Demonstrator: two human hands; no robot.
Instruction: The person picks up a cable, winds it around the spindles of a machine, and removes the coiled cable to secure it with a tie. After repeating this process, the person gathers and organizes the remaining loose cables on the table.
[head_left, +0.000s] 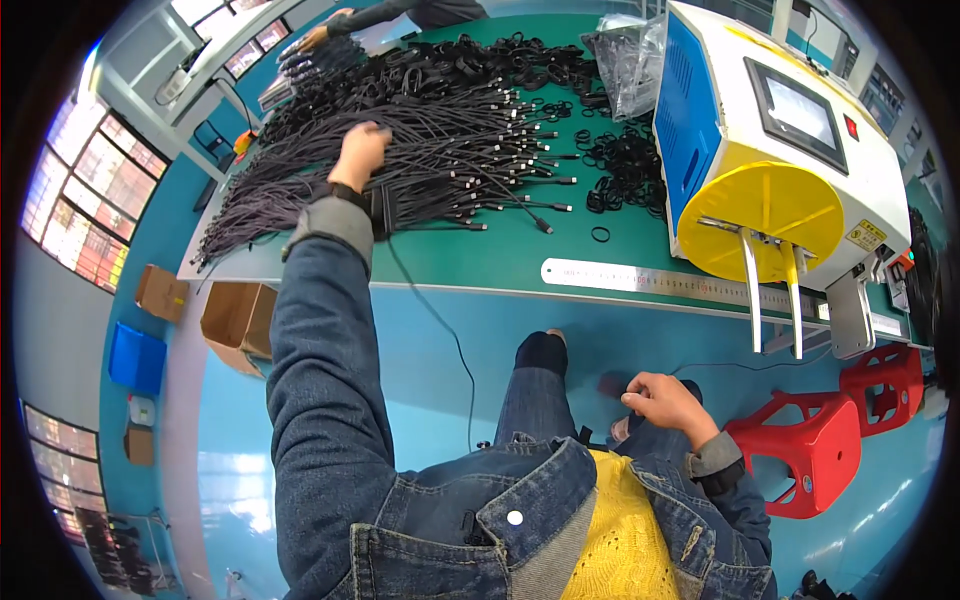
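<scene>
Over a large pile of black cables (280,195) on the green table, my left hand (362,156) is reached out with its fingers curled down among them. Whether a cable is in its fingers is hidden. The cables' pale metal connector ends (545,226) mostly point right. Down by my lap, my right hand (668,402) is held with its thumb and fingers pinched together; anything between them is too small to make out. Small black loops (625,160) lie right of the cable pile, with one lone loop (600,234) nearer the front.
A white, blue and yellow machine (745,80) with two metal prongs stands at the right. Along the table's front edge lies a steel ruler (640,278). Red stools (810,450) and a cardboard box (238,318) are on the floor. Another person's arm (370,15) reaches in at the far side.
</scene>
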